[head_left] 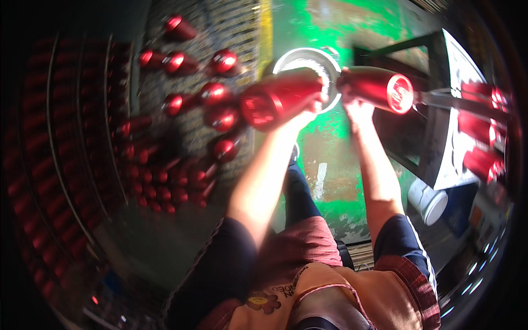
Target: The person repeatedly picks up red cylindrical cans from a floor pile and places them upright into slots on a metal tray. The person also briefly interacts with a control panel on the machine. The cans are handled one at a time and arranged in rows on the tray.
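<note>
A shiny red metal bottle [278, 100] is in my left hand [312, 107], whose fingers close round its narrower end. The bottle's broad base points left, toward the slatted surface. In my right hand [359, 109] is a second red bottle [377, 88], also gripped near its narrow end, with its round base facing right. The two narrow ends come close together over a round, pale-rimmed container [285, 59], which is brightly lit inside. Glare and blur hide some of my fingers.
Left, several red bottles [224, 61] are on a slatted surface [228, 22] with a yellow edge [265, 38]. Rows of red bottles [38, 137] fill the far left. Right are a dark-framed stand with a pale panel [448, 148], more red bottles [476, 129] and a white bucket [434, 206].
</note>
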Demonstrator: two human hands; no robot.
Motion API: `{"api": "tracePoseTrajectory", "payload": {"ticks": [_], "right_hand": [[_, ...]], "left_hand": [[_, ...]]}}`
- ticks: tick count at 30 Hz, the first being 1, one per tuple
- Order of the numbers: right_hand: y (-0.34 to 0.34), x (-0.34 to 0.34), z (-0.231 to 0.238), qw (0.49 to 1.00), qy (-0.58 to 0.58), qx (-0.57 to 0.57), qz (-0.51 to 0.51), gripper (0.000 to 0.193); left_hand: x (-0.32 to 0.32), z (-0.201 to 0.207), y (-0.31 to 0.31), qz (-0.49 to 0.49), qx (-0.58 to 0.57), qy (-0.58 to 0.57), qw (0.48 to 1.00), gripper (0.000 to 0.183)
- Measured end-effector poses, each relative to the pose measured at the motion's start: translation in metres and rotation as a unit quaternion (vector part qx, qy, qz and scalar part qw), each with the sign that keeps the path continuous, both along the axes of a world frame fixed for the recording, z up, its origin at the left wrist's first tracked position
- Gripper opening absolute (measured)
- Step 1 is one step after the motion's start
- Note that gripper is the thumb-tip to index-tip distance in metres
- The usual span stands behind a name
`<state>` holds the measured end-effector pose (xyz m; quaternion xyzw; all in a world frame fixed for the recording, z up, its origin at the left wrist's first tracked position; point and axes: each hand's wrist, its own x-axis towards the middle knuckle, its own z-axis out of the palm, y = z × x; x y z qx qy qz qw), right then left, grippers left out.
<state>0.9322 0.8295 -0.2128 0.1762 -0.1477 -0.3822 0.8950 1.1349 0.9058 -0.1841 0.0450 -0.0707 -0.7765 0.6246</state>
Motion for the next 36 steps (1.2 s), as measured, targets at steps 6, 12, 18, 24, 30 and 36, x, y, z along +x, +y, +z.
{"api": "tracePoseTrajectory", "payload": {"ticks": [6, 12, 18, 24, 30, 36], "right_hand": [[0.089, 0.0, -0.011, 0.995, 0.093, -0.013, -0.02, 0.041], [0.222, -0.006, -0.003, 0.985, 0.162, -0.058, -0.024, 0.04], [0.316, 0.047, 0.014, 0.805, 0.575, -0.09, -0.116, 0.039], [0.369, 0.165, 0.0, 0.292, 0.684, -0.627, -0.232, 0.046], [0.379, 0.254, -0.058, 0.229, 0.576, -0.735, -0.277, 0.056], [0.378, 0.296, -0.09, 0.182, 0.636, -0.705, -0.255, 0.048]], "left_hand": [[0.051, 0.042, 0.149, 0.016, 0.121, 0.053, 0.991, 0.042], [0.237, 0.108, 0.298, 0.293, 0.155, -0.42, 0.845, 0.041], [0.347, 0.059, 0.315, 0.389, 0.134, -0.796, 0.444, 0.039], [0.36, -0.048, 0.26, 0.349, 0.123, -0.898, 0.237, 0.042], [0.363, -0.076, 0.268, 0.284, 0.153, -0.908, 0.268, 0.043], [0.332, -0.028, 0.366, 0.405, 0.061, -0.85, 0.331, 0.022]]}}
